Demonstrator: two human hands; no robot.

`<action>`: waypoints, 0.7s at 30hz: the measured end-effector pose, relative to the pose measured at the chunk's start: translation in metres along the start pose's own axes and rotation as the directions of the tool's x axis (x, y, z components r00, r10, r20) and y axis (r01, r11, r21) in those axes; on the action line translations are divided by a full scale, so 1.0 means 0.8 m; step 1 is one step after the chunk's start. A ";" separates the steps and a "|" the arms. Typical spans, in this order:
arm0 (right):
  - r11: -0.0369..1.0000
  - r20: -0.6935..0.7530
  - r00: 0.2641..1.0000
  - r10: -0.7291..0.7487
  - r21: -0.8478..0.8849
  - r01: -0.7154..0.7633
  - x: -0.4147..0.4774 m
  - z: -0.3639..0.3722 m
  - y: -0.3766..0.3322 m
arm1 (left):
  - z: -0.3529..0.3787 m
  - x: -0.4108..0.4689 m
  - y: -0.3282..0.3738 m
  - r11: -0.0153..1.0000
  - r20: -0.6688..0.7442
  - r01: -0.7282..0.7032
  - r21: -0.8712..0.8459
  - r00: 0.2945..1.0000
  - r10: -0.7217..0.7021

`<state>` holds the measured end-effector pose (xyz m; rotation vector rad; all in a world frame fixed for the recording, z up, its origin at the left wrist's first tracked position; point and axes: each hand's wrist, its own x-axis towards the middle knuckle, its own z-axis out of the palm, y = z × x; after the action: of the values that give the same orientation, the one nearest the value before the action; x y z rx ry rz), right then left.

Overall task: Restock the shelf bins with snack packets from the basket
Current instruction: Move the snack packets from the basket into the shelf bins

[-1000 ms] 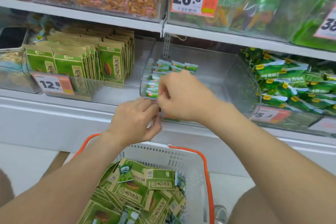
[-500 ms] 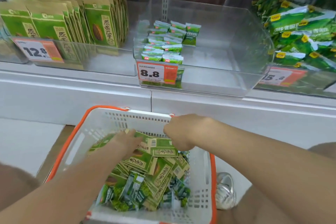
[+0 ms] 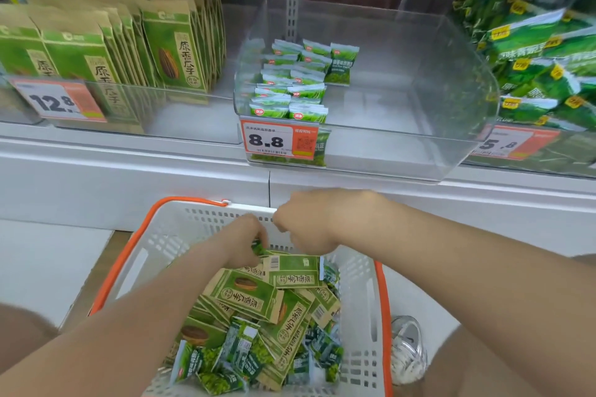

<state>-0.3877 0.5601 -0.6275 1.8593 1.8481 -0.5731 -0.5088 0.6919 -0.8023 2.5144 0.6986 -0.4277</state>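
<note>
A white basket (image 3: 366, 300) with orange handles sits below me, full of brown-green seed packs (image 3: 248, 295) and small green snack packets (image 3: 213, 361). My left hand (image 3: 240, 243) reaches into its far end and pinches a small green packet (image 3: 258, 249). Just to the right, my right hand (image 3: 311, 224) hovers over the far rim with its fingers curled; nothing shows in them. On the shelf above stands a clear bin (image 3: 419, 80) with rows of small green packets (image 3: 290, 87) along its left side.
A price tag reading 8.8 (image 3: 274, 140) hangs on the clear bin's front. The left bin holds upright seed packs (image 3: 174, 42) behind a 12.8 tag (image 3: 56, 101). The right bin holds larger green bags (image 3: 541, 58). A shoe (image 3: 408, 348) is beside the basket.
Both hands came down from the clear bin to the basket. Since half a second ago the left hand moved toward the far rim and took hold of a small green packet.
</note>
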 end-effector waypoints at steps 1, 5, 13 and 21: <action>1.000 -0.031 0.999 0.014 0.025 -0.013 -0.004 -0.008 0.006 | -0.014 -0.001 0.011 0.999 -0.038 -0.028 -0.042 0.999 0.026; 0.983 -0.130 0.979 0.155 0.123 -0.140 -0.027 -0.034 0.032 | -0.067 -0.017 0.068 0.967 -0.163 -0.190 -0.167 0.973 0.163; 0.640 -0.019 0.950 0.312 0.743 -0.195 -0.062 -0.022 0.069 | -0.124 -0.074 0.154 0.847 -0.407 -0.530 -0.041 0.783 0.470; 0.344 -0.250 0.878 0.407 0.933 0.106 -0.092 -0.032 0.072 | -0.165 -0.102 0.163 0.805 -0.715 -0.554 -0.211 0.649 0.260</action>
<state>-0.3320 0.5155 -0.5618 3.1289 1.6150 -1.4910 -0.4824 0.6329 -0.6105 2.2603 0.3431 0.7595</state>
